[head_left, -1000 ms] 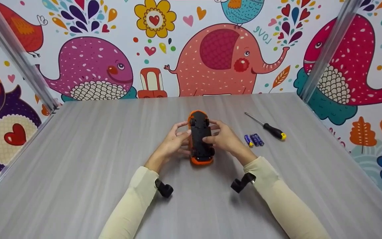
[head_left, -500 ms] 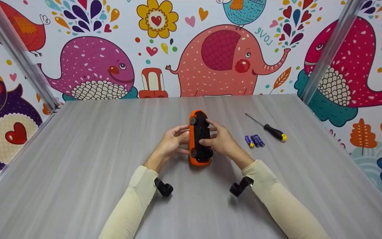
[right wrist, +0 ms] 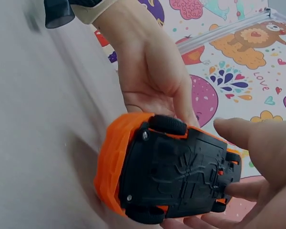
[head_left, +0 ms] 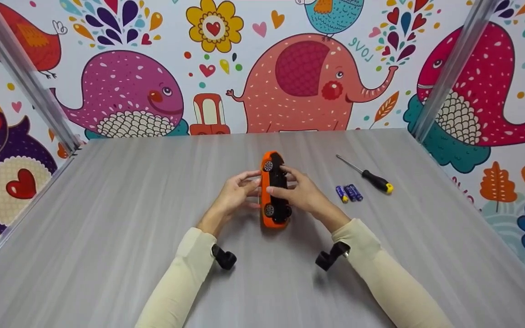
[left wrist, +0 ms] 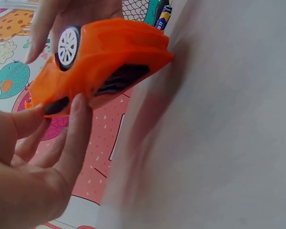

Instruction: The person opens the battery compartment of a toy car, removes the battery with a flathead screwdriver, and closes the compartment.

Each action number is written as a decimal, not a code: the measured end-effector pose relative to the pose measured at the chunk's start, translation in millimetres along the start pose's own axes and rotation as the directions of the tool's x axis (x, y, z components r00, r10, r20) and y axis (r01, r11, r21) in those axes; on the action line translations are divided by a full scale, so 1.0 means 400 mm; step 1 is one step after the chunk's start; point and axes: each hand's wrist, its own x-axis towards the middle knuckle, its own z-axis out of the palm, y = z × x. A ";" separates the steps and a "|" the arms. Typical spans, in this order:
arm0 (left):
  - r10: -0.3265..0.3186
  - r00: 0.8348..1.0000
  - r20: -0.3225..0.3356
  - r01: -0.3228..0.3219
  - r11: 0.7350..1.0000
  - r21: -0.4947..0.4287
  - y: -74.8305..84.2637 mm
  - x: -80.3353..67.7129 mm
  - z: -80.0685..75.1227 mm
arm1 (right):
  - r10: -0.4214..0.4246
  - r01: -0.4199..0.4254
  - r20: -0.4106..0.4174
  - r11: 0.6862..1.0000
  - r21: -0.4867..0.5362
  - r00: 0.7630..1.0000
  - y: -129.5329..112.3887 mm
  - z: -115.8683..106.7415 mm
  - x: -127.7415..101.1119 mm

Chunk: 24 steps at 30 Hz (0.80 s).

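An orange toy car [head_left: 267, 187] is held tilted on its side above the table, its black underside turned toward the right hand. My left hand [head_left: 233, 196] grips the roof and window side, thumb and fingers pinching it in the left wrist view. On the other side my right hand [head_left: 307, 190] holds the car, with fingers at the underside and the thumb reaching across toward the wheel side. The right wrist view shows the black base [right wrist: 181, 167] with screws and wheels. Some fingertips are hidden behind the body.
Three blue batteries [head_left: 352, 192] lie right of the hands, one apart from a pair. Beyond them is a screwdriver [head_left: 376, 181] with a black and yellow handle. A cartoon-printed wall [head_left: 217, 68] borders the grey table [head_left: 130, 196].
The toy car has rolled from underside up onto its side, so its orange flank and two wheels now show. My right thumb has shifted left across it.
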 end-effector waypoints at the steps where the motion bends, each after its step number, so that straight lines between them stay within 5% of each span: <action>1: 0.017 1.000 -0.003 -0.017 1.000 0.012 0.002 -0.001 0.002 | -0.001 0.001 -0.006 1.000 -0.003 1.000 -0.001 0.001 0.000; 9: 0.082 0.996 -0.020 -0.082 0.996 0.016 0.004 0.001 0.007 | -0.005 0.006 -0.035 1.000 0.031 0.999 0.008 0.005 0.004; 16: 0.015 0.999 -0.030 -0.017 0.998 -0.067 -0.007 0.008 -0.001 | -0.014 0.016 -0.026 0.995 0.095 1.000 0.012 0.008 0.003; 24: -0.065 0.993 0.096 0.079 0.984 -0.157 -0.012 0.008 -0.017 | 0.000 -0.006 0.043 0.991 0.131 0.999 0.006 0.008 0.003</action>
